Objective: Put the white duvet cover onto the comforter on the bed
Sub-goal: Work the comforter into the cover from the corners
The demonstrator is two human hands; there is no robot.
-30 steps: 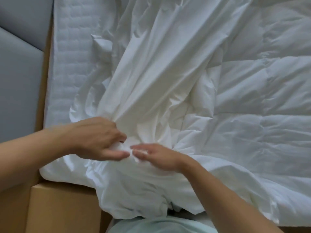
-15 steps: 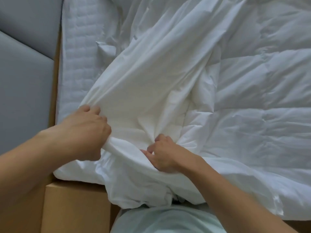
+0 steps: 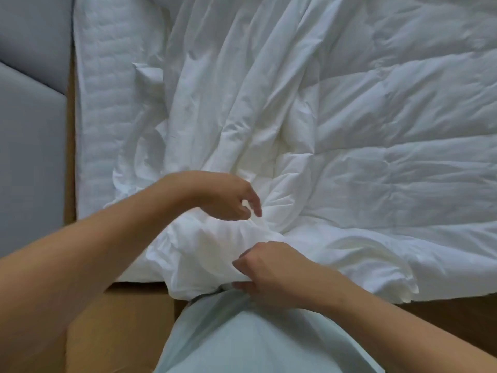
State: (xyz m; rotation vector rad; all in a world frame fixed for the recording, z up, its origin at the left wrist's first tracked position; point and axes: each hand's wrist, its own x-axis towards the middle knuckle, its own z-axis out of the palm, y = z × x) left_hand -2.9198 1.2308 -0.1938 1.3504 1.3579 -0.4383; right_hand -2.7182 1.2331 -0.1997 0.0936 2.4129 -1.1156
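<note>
Left hand (image 3: 226, 196): centre of frame, palm down over the bunched cover (image 3: 215, 109). Fingers loosely curled, tips pointing down, nothing visibly held. Whether the tips touch the cloth: cannot tell.

Right hand (image 3: 269, 270): lower centre, just below and right of the left hand, apart from it. Fingers curl over the top of a thick fold of cover with the thumb under it, a firm grip at the near edge of the mattress (image 3: 102, 103).

Far left: grey padded panel (image 3: 27, 117) with a slanted seam. Beside it a narrow strip of brown wood base (image 3: 70, 130) runs top to bottom and widens at lower left.

Left of centre: mattress, ribbed white quilting, bare, just inside the wood base.

Centre: cover, smooth thin white cloth. It runs in long creases from top centre down to the hands and gathers there into a wad that overhangs the near mattress edge. Its left part lies on the mattress. Its right side meets the left edge of the comforter (image 3: 390, 135); which lies on top along that line: cannot tell.

Right half: comforter, puffy, stitched in broad bands, spread flat and mostly uncovered. Near edge hangs over the bedside at lower right.

Bottom centre: pale green garment (image 3: 242, 337) on the person, touching the wad below the right hand.
</note>
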